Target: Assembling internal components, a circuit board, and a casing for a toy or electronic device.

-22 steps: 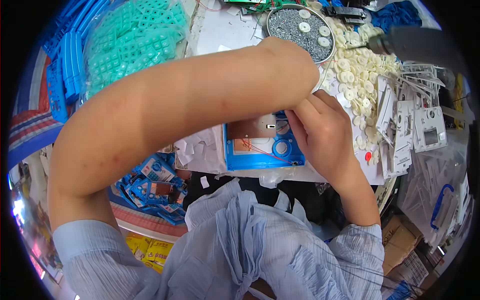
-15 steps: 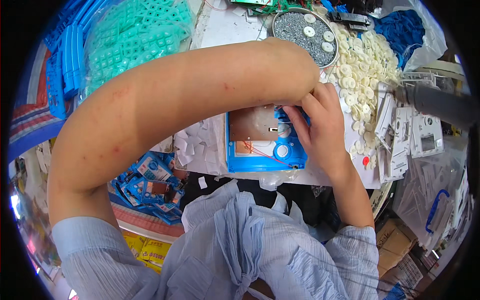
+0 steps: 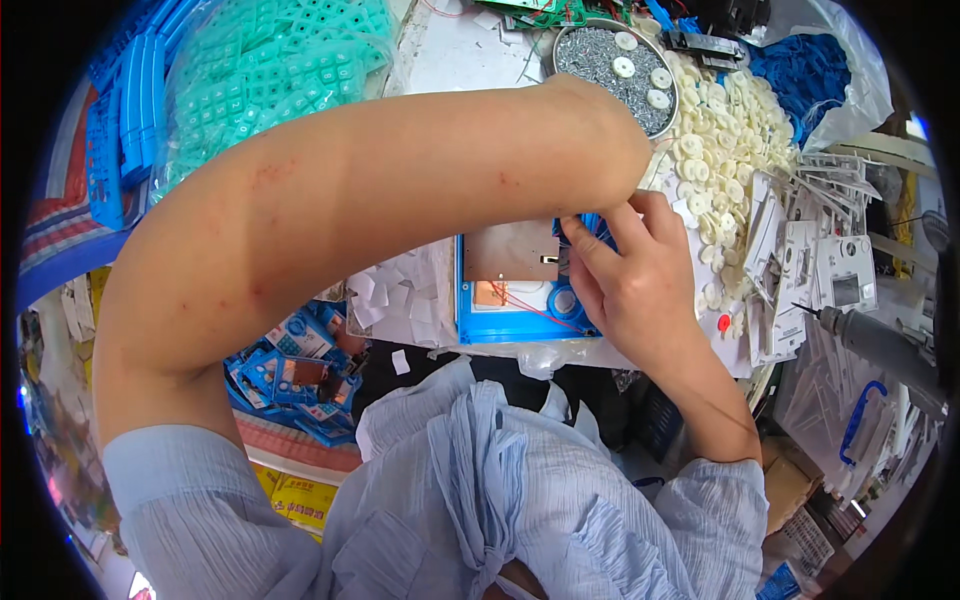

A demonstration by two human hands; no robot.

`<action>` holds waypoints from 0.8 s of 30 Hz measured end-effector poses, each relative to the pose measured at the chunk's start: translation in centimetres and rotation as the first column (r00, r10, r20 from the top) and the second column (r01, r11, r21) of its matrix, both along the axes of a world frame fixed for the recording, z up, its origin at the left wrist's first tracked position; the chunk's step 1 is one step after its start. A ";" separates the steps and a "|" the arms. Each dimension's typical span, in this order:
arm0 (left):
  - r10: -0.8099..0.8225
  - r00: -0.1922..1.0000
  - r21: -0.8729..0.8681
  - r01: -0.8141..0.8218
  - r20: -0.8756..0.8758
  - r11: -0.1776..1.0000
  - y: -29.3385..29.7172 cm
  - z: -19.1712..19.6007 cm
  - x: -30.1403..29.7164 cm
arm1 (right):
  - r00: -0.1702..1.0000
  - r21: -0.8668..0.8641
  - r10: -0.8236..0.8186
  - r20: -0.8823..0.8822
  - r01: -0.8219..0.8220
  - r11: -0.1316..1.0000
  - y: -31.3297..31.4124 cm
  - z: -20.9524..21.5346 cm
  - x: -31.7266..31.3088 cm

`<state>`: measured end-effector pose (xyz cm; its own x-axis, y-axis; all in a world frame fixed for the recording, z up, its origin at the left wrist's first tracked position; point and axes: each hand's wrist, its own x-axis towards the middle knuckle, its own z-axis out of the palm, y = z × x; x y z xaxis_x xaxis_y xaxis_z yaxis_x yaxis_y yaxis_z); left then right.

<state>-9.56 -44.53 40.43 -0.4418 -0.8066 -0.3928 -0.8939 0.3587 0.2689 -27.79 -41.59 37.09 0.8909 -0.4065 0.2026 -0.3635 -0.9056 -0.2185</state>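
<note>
A blue plastic housing [image 3: 510, 326] lies at the table's near edge, with a brown circuit board [image 3: 505, 258], thin red wires and a blue ring inside. My left arm reaches across above it. My left hand [image 3: 603, 130] is bent down at the wrist over the housing's far right corner, its fingers hidden beneath. Close by on the right, my right hand [image 3: 640, 275] leans over the housing's right side with curled fingers. Its fingertips come together near the left wrist, which partly covers them, so what they pinch cannot be made out.
Farther back stand a round tin [image 3: 612, 80] of screws and a heap of cream plastic discs [image 3: 725, 140]. White panels [image 3: 800, 270] and a grey electric screwdriver [image 3: 880, 350] are at right. A bag of green keypads [image 3: 290, 70] lies far left; paper scraps [image 3: 385, 295] lie beside the housing.
My right hand has shifted slightly down, covering more of the housing's right side. The left wrist has moved a little right. The screwdriver at right has swung down, showing its bit.
</note>
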 end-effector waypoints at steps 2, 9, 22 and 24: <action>0.004 0.999 -0.050 -0.006 -0.040 0.999 0.4 -0.3 0.5 | 1.000 0.030 0.026 0.007 -0.026 0.999 -0.5 0.3 0.1; -0.063 0.997 -0.050 0.061 -0.037 0.997 1.4 -0.3 1.6 | 0.993 0.065 0.000 0.117 -0.007 0.998 -0.6 -1.2 -0.3; -0.087 0.988 -0.299 0.045 -0.129 0.953 3.0 -3.9 2.9 | 0.997 0.034 -0.072 -0.042 0.073 0.997 1.5 0.0 0.7; 0.008 0.971 -0.325 -0.087 -0.239 0.942 3.5 -4.0 3.6 | 0.997 0.018 -0.058 -0.049 0.059 0.998 1.6 -0.3 0.7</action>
<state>-6.01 -41.02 36.39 -0.4458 -0.8951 0.0082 -0.8396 0.4214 0.3427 -27.07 -40.03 36.83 0.8739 -0.4620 0.1514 -0.4266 -0.8780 -0.2171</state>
